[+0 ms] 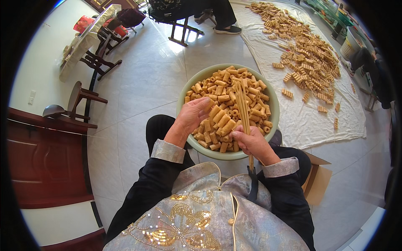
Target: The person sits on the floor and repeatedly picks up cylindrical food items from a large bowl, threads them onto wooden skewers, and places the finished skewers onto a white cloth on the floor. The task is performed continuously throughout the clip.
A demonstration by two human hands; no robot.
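Note:
A round pale green basin (275,113) full of short, hollow golden-brown tube pieces (223,84) stands before me. Over it, my right hand (251,141) grips a bundle of thin wooden skewers (242,106) and the end of one skewer that bears several tube pieces side by side (223,120). My left hand (192,116) pinches another tube piece (209,105) between thumb and fingertips, at the far end of that row. Whether the skewer passes through this piece is hidden.
Right of the basin, a white cloth (317,125) holds a long heap of skewered pieces (311,66). An open cardboard box (318,185) is beside my right knee. A person's shoe (227,29) and a stool (185,31) are ahead; a wooden chair (82,97) stands left.

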